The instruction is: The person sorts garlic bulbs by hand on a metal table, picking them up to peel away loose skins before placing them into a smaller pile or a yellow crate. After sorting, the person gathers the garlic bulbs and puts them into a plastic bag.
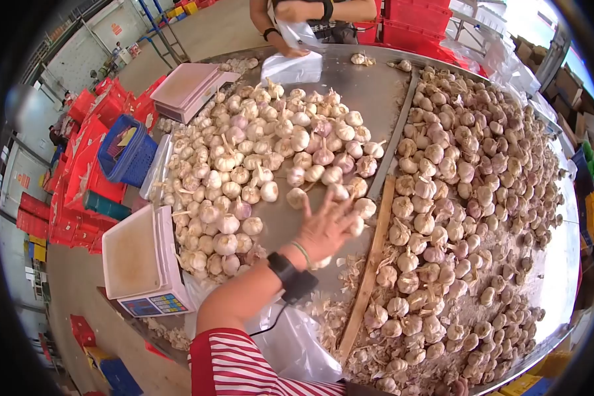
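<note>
My left hand (327, 226), with a dark band and a small black device at the wrist, reaches over the metal table (360, 89). Its fingers are spread over a few loose garlic bulbs (365, 208) and it grips none that I can see. Beyond and to the left lies a heap of pale, cleaned garlic bulbs (224, 244). On the right, past a wooden strip (369, 270), spreads a larger pile of rougher garlic bulbs (435, 191). At the bottom edge, what looks like the fingertips of my right hand (459, 385) shows beside that pile; the rest is cut off.
A white scale (135, 254) stands at the left edge, a second scale (185, 86) behind it. Clear plastic bags (297, 343) lie near my forearm. Across the table a person's hands (294, 30) hold a plastic bag (292, 67). Red crates (416, 26) are stacked behind.
</note>
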The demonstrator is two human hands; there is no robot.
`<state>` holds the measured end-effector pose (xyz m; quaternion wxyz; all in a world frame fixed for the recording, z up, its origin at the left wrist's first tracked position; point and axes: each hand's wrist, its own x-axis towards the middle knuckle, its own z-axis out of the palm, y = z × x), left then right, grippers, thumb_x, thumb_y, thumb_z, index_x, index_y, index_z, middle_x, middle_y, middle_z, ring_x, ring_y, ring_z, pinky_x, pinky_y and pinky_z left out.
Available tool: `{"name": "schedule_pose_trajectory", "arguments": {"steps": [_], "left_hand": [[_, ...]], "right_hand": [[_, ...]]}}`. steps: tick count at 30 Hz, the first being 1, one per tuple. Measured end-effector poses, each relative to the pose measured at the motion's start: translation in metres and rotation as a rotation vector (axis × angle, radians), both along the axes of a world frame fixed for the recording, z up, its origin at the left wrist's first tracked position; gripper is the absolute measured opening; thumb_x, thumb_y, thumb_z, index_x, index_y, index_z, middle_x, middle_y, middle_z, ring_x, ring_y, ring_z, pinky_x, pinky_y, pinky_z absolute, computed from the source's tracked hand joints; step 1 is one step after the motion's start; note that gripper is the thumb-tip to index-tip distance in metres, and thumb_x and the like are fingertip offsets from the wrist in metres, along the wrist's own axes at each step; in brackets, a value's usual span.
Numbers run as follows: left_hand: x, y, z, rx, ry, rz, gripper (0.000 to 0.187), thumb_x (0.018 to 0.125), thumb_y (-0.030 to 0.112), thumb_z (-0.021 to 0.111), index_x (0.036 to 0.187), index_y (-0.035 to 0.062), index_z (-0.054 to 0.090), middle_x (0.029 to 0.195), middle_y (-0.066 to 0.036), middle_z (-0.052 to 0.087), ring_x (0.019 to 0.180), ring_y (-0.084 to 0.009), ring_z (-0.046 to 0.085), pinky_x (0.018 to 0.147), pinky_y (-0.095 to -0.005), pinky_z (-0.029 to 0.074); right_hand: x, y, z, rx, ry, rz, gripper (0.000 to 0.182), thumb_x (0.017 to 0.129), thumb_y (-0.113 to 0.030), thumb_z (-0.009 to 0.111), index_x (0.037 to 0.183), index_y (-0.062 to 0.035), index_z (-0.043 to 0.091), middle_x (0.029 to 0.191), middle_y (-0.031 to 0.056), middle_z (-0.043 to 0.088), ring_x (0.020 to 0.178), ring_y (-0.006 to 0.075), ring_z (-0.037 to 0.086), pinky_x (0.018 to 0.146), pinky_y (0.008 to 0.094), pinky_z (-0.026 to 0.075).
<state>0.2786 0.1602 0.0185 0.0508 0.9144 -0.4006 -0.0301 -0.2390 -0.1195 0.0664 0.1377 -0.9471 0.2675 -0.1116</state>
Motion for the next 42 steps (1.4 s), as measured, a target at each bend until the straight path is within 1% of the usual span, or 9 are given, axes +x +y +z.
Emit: {"name": "schedule_pose_trajectory", "arguments": {"steps": [5, 13, 18, 22, 24, 26, 28, 37, 42], "left_hand": [[0.055, 0.038, -0.003, -0.058, -0.311, 0.083, 0.05, 0.086, 0.03, 0.06, 0.128, 0.0034, 0.055, 0.129, -0.018, 0.054, 0.119, -0.0372, 0.051, 0.097, -0.0553, 0.038], [0.181, 0.096, -0.018, 0.31, -0.146, 0.673, 0.066, 0.095, 0.032, 0.049, 0.154, 0.0201, 0.022, 0.159, -0.017, 0.018, 0.146, -0.0372, 0.018, 0.109, -0.069, 0.018], [0.062, -0.029, 0.042, -0.13, -0.221, 0.319, 0.064, 0.095, 0.034, 0.054, 0.15, 0.0113, 0.031, 0.155, -0.021, 0.028, 0.142, -0.0383, 0.028, 0.112, -0.0487, 0.029], [-0.1, -0.115, 0.048, -0.024, -0.234, -0.22, 0.073, 0.092, 0.048, 0.056, 0.15, 0.0116, 0.033, 0.153, -0.021, 0.032, 0.139, -0.0409, 0.03, 0.111, -0.0614, 0.014], [-0.17, -0.146, 0.037, 0.024, 0.038, -0.264, 0.078, 0.09, 0.061, 0.05, 0.154, 0.0237, 0.024, 0.157, -0.024, 0.019, 0.143, -0.0404, 0.022, 0.11, -0.0652, 0.012], [-0.23, -0.163, 0.021, 0.11, 0.077, -0.208, 0.089, 0.086, 0.065, 0.053, 0.152, 0.0125, 0.026, 0.158, -0.023, 0.013, 0.145, -0.0421, 0.015, 0.107, -0.0724, 0.009], [-0.262, -0.165, -0.008, -0.257, 0.26, -0.221, 0.088, 0.088, 0.064, 0.051, 0.152, 0.0092, 0.026, 0.158, -0.023, 0.015, 0.147, -0.0396, 0.012, 0.109, -0.0705, 0.004], [-0.296, -0.177, -0.008, 0.0, 0.093, -0.239, 0.076, 0.093, 0.049, 0.053, 0.153, 0.0166, 0.02, 0.147, -0.027, 0.037, 0.146, -0.0395, 0.014, 0.109, -0.0702, 0.007], [-0.296, -0.191, 0.019, -0.002, 0.111, -0.01, 0.07, 0.088, 0.034, 0.064, 0.147, 0.012, 0.036, 0.153, -0.024, 0.027, 0.145, -0.0411, 0.017, 0.108, -0.0693, 0.016]], "right_hand": [[-0.025, -0.009, -0.017, 0.009, 0.059, 0.014, 0.023, 0.084, -0.011, 0.057, 0.106, -0.0014, 0.06, 0.11, 0.0229, 0.062, 0.103, 0.0442, 0.058, 0.091, 0.0503, 0.045], [-0.003, -0.003, 0.008, -0.018, 0.013, -0.051, 0.036, 0.068, -0.014, 0.061, 0.103, -0.0075, 0.065, 0.109, 0.0123, 0.066, 0.093, 0.0339, 0.063, 0.085, 0.0407, 0.048], [-0.008, -0.004, 0.01, 0.023, -0.049, -0.075, 0.036, 0.067, -0.011, 0.061, 0.103, -0.0075, 0.064, 0.109, 0.0119, 0.067, 0.09, 0.0309, 0.064, 0.08, 0.039, 0.049], [-0.014, -0.006, 0.004, 0.001, -0.164, -0.065, 0.039, 0.067, -0.012, 0.063, 0.106, -0.008, 0.065, 0.109, 0.0118, 0.067, 0.09, 0.0305, 0.065, 0.078, 0.0387, 0.05], [-0.017, -0.005, 0.006, -0.001, -0.187, -0.057, 0.039, 0.068, -0.013, 0.064, 0.107, -0.0084, 0.065, 0.11, 0.0111, 0.067, 0.089, 0.0299, 0.065, 0.078, 0.0386, 0.05], [-0.019, -0.006, 0.006, -0.015, -0.206, -0.054, 0.034, 0.071, -0.014, 0.066, 0.105, -0.0088, 0.067, 0.11, 0.0095, 0.068, 0.091, 0.028, 0.066, 0.079, 0.0383, 0.05], [-0.022, -0.006, 0.004, 0.019, -0.209, -0.057, 0.032, 0.073, -0.014, 0.066, 0.105, -0.0089, 0.067, 0.111, 0.0091, 0.067, 0.093, 0.0269, 0.066, 0.081, 0.0381, 0.05], [-0.039, -0.037, 0.006, 0.576, -0.406, -0.02, 0.037, 0.077, -0.017, 0.073, 0.112, -0.0088, 0.064, 0.109, 0.0131, 0.067, 0.104, 0.0314, 0.063, 0.09, 0.0399, 0.05], [-0.089, -0.2, 0.019, 0.121, -0.231, -0.34, 0.053, 0.075, -0.017, 0.078, 0.123, -0.0078, 0.058, 0.133, 0.0208, 0.053, 0.124, 0.0364, 0.051, 0.106, 0.0418, 0.041]]}}
